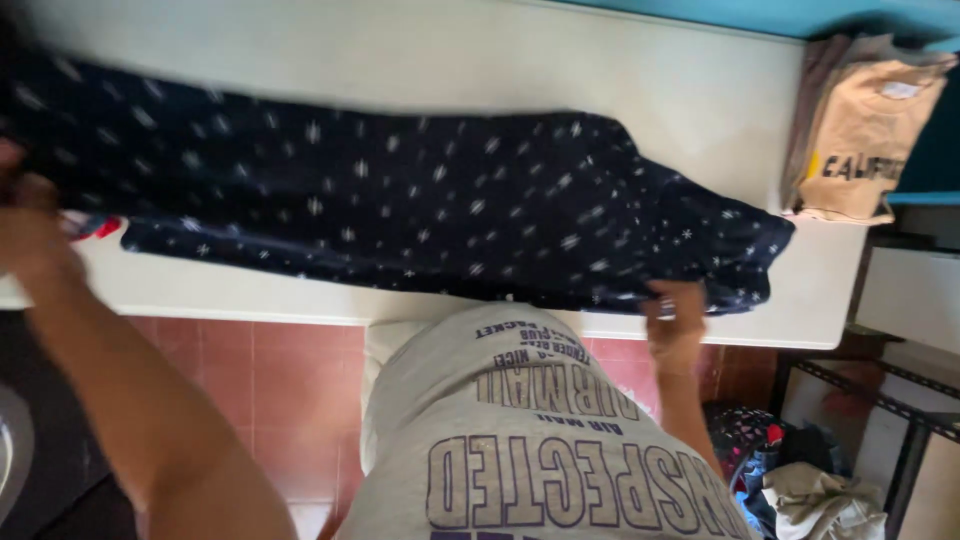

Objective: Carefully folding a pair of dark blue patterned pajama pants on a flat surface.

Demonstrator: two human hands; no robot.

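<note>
Both hands grip navy dotted fabric (420, 200) on the white surface (700, 90): left hand (25, 225) at 9 o'clock, right hand (675, 315) at 4.

We seem to be in a home laundry corner: a white folding table (700, 90), folded T-shirts (860, 140) at two o'clock, terracotta floor tiles (290, 380), a heap of loose clothes (800, 480) at five o'clock.

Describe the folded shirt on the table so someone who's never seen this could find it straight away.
Start at the white table and follow it to its far right corner. The folded tan shirt tops a small stack there, clear of the dark navy speckled garment spread out between both hands; only it is pale and folded.
</note>
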